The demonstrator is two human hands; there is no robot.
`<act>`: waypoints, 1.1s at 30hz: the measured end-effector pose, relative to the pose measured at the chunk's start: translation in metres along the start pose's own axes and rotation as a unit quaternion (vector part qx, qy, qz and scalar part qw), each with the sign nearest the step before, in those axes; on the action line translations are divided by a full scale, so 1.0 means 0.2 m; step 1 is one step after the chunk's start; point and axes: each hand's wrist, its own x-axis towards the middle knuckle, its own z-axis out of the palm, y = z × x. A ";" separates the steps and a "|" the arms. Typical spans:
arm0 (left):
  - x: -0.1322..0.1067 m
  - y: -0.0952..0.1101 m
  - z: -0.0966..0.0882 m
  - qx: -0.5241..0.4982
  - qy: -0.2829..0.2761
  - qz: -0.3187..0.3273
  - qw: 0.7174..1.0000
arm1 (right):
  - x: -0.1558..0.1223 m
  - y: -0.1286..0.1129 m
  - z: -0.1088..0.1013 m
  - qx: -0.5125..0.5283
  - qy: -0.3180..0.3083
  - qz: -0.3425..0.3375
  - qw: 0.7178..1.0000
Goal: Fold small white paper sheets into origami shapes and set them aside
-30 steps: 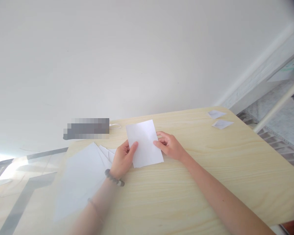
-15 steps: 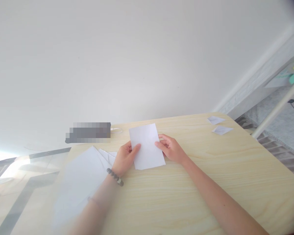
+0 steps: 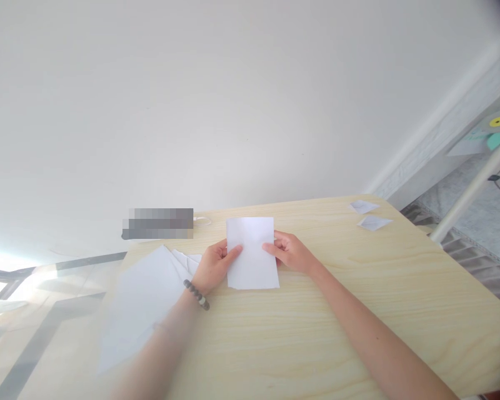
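Observation:
A white rectangular piece of paper is held up between my two hands, above the table. My left hand, with a dark bead bracelet on its wrist, pinches the left edge, thumb on the front face. On the opposite edge my right hand is closed the same way, thumb in front and fingers behind. The lower edge of the paper looks slightly uneven. Larger white sheets lie at the left, partly under my left forearm.
Two folded white paper pieces lie at the far right of the wooden table. A pixelated dark object with a white cable sits at the back left by the wall. A pale pole stands beyond the right edge.
The paper has turned slightly and now stands nearly straight in my hands. Both hands keep their hold on its edges. The camera view has shifted a little.

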 end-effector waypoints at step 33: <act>-0.02 0.00 0.01 -0.091 0.046 -0.026 0.995 | 0.01 0.09 -0.02 -0.054 0.085 -0.105 0.989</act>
